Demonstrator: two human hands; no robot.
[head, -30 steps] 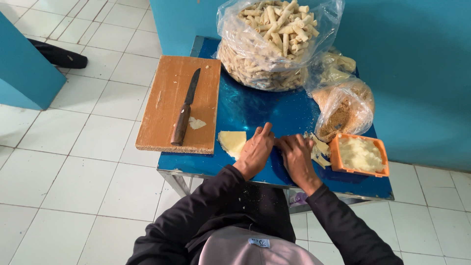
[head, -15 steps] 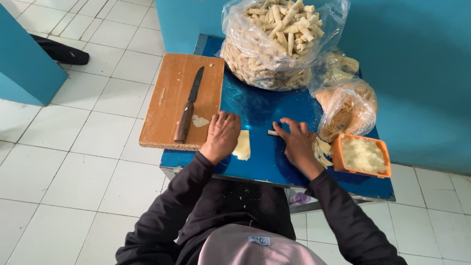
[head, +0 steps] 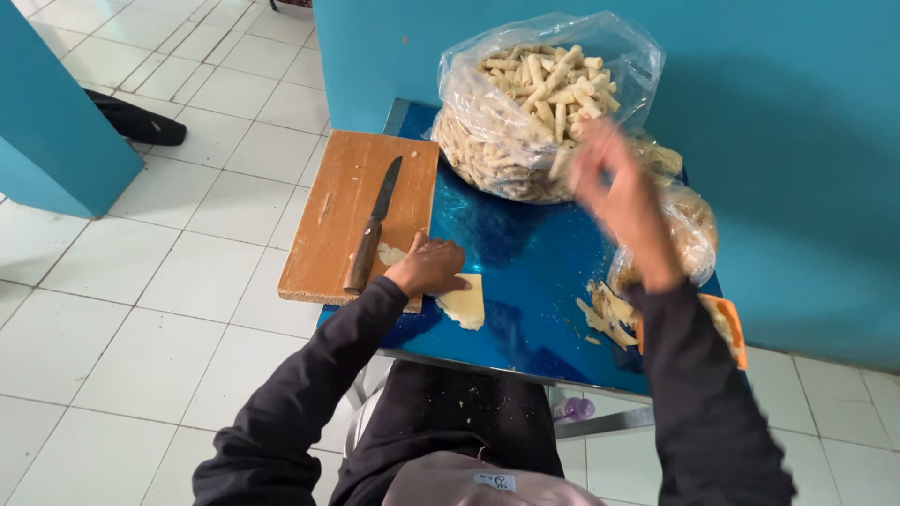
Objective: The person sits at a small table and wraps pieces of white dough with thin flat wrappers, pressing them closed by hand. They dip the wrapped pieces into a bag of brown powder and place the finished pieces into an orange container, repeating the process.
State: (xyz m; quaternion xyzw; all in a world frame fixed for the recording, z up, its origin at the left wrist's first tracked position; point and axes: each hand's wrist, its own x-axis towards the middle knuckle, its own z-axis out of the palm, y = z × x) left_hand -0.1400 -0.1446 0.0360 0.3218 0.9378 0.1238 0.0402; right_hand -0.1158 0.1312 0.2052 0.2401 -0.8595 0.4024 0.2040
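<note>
My left hand (head: 431, 266) rests on the blue table (head: 525, 234), fingers curled on the edge of a thin pale sheet (head: 465, 304) lying flat there. My right hand (head: 614, 187) is raised and blurred in front of a large clear plastic bag (head: 534, 103) full of pale rolled sticks. It seems to pinch one pale roll (head: 561, 161) at the fingertips. A wooden cutting board (head: 342, 215) lies left of my left hand, with a dark-handled knife (head: 375, 225) on it and a small pale scrap (head: 391, 253) beside the handle.
A second, smaller bag (head: 694, 234) sits at the table's right, behind my right arm. Pale scraps (head: 603, 314) lie near an orange tray (head: 734, 330) at the right edge. Blue walls stand behind and at left; a black object (head: 136, 122) lies on the tiled floor.
My right hand has lifted off the table and swung up towards the big bag with a roll. My left hand stayed low on the pale sheet. The view tilted and shifted.
</note>
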